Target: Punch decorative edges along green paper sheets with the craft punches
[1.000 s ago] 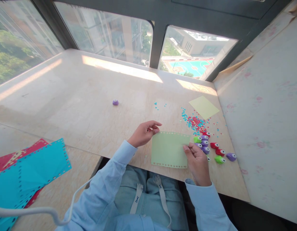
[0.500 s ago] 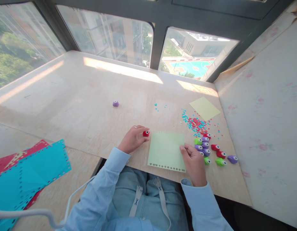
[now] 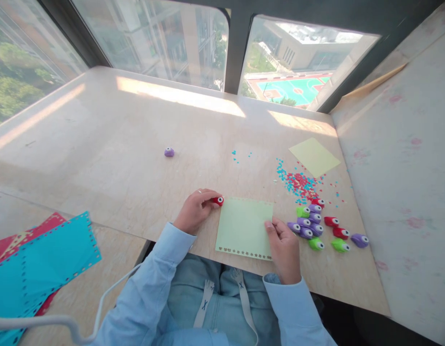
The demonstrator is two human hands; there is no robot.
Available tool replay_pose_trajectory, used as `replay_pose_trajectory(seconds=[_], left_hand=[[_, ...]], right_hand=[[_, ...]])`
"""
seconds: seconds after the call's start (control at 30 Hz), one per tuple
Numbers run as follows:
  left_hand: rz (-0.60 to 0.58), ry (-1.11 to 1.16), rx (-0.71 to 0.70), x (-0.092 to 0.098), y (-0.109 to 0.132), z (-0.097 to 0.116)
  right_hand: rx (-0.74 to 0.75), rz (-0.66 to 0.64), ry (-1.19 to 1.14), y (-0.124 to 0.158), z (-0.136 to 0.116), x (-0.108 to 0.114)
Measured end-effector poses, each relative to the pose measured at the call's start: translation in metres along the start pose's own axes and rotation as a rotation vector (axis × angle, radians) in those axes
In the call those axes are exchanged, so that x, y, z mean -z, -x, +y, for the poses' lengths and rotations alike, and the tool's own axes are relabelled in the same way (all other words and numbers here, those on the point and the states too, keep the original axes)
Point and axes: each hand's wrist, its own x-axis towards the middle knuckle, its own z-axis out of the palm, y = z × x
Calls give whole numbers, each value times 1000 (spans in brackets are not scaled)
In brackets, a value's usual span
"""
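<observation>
Grip of left hand point(image 3: 192, 212) clamped on red punch point(image 3: 218, 201) at green sheet point(image 3: 244, 225) corner — punch half hidden. Grip of right hand point(image 3: 284, 246) pinches sheet's right edge — lower fingers unseen.

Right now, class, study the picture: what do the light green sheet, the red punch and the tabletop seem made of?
The light green sheet: thin matte paper, probably; lies flat, punched border. The red punch: glossy moulded plastic, likely. The tabletop: polished stone or stone-look, veined, reflecting sunlight.
</observation>
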Motion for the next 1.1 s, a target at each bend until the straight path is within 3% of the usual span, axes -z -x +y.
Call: replay_pose_trajectory(seconds=[0.67,0.87,1.1], left_hand=[[53,-4,53,-3,6,1],[84,98,99,1,8,-1],[84,9,60,-1,9,-3]], right_hand=[[11,-65,-16,-7,-4,-5],[-2,-72,17,-9,-3,-5],[1,-50,44,-7,-1,-6]])
